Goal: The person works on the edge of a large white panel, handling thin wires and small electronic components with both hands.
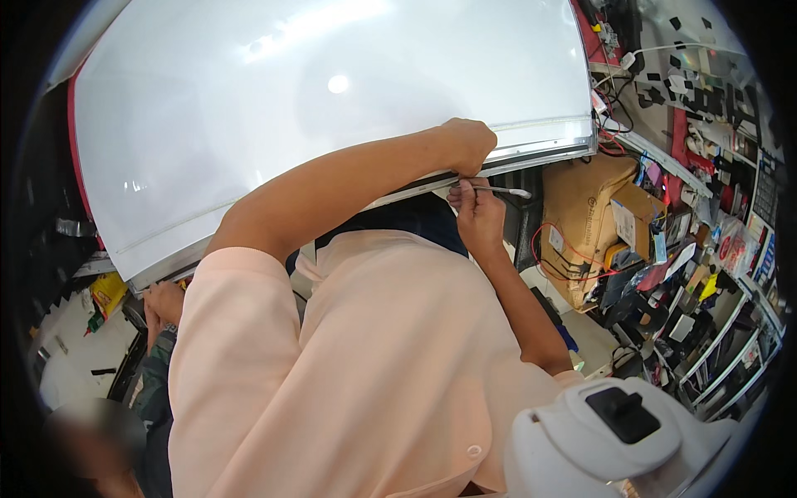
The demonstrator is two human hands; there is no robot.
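A large glossy white panel lies in front of me, with a metal rail along its near edge. My left arm reaches across my body, and my left hand is closed at this edge, near its right part. Its fingers curl down out of sight, so what they hold is hidden. Just below it, my right hand is shut on a thin grey rod with a whitish, rounded end that points right. The rod's other end runs behind my fingers, close to the rail.
At the panel's near left corner, another person's hand touches the edge. A brown cardboard box with red and black wires stands to my right. Cluttered shelves fill the far right. A yellow packet lies at left.
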